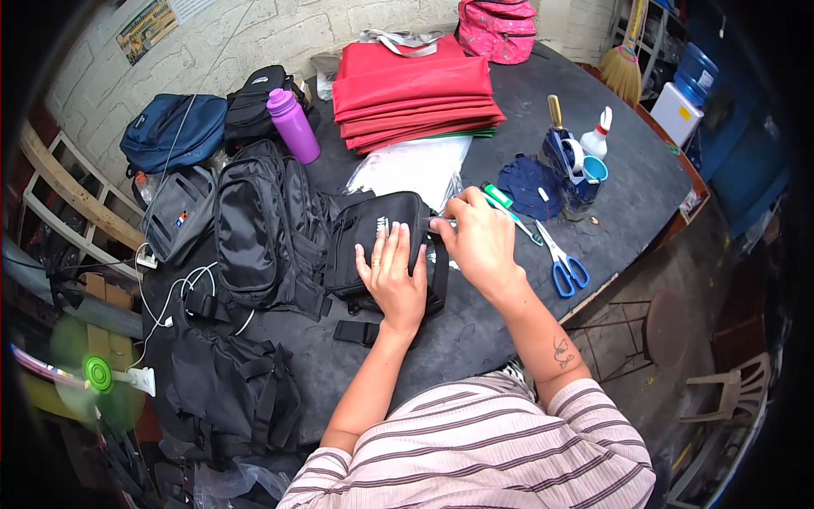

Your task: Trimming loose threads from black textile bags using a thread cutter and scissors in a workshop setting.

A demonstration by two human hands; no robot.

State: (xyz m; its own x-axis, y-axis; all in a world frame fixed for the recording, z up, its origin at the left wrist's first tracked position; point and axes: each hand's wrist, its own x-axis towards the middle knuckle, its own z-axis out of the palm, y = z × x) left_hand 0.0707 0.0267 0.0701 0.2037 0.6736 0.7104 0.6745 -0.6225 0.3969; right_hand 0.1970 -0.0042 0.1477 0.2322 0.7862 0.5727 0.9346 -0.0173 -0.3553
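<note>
Pale lettering (pixel 382 225) stands on the front panel of the small black bag (pixel 356 246), partly covered by a hand. A printed poster (pixel 146 32) with a coloured picture hangs on the pale block wall (pixel 288 32); its print is too small to tell. The grey bag (pixel 181 216) at the left carries a small coloured mark.

The small black bag lies on the dark worktop (pixel 623 170), right of a larger black backpack (pixel 250 225) and in front of the person. The left hand (pixel 393 276) rests palm down across its front, fingers somewhat spread and pointing away from the body, the forearm slanting up from the lower edge. The right hand (pixel 479 233) is at the bag's upper right edge, knuckles up, thumb pointing left; its forearm leans up and leftward. Its fingers are curled in narrow, but I cannot tell whether they grip anything.

Just beside the right hand is a green-and-white tube (pixel 497 196); blue-handled scissors (pixel 568 276) lie to its right. Folded red fabric (pixel 415 93) is stacked beyond the bag.
</note>
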